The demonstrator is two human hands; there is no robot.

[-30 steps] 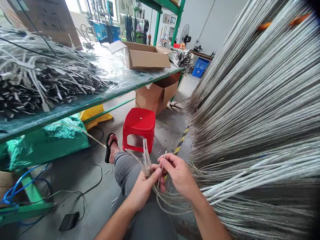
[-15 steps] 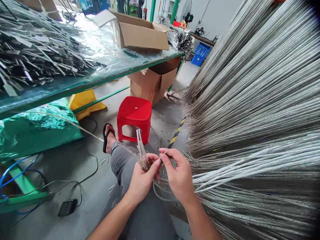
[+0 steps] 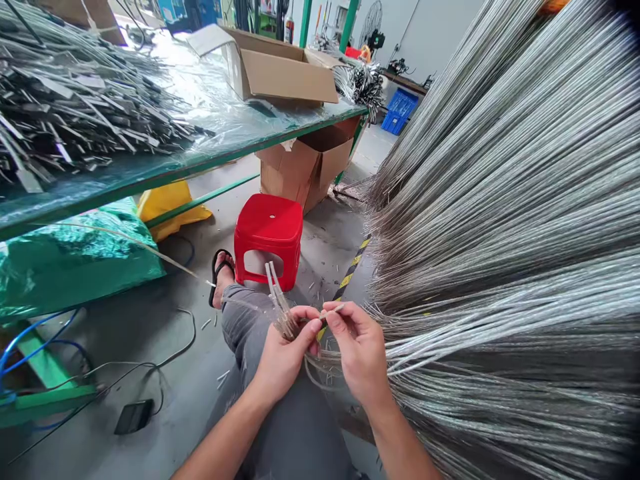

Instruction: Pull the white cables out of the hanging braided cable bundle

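In the head view, the left hand [image 3: 284, 352] has its fingers closed around a small bunch of thin strands [image 3: 280, 307] above the grey-trousered leg [image 3: 245, 323]. The right hand [image 3: 361, 347] pinches a single strand [image 3: 333, 312] between thumb and fingers, just beside the left thumb. Large bundles of silvery strands [image 3: 500, 193] fan out at the right. A red stool [image 3: 270, 220] stands beyond the hands, near the surface [image 3: 200, 143] bearing an open cardboard box [image 3: 290, 73].

A green-edged table [image 3: 215, 150] stands above a gray floor [image 3: 175, 373].
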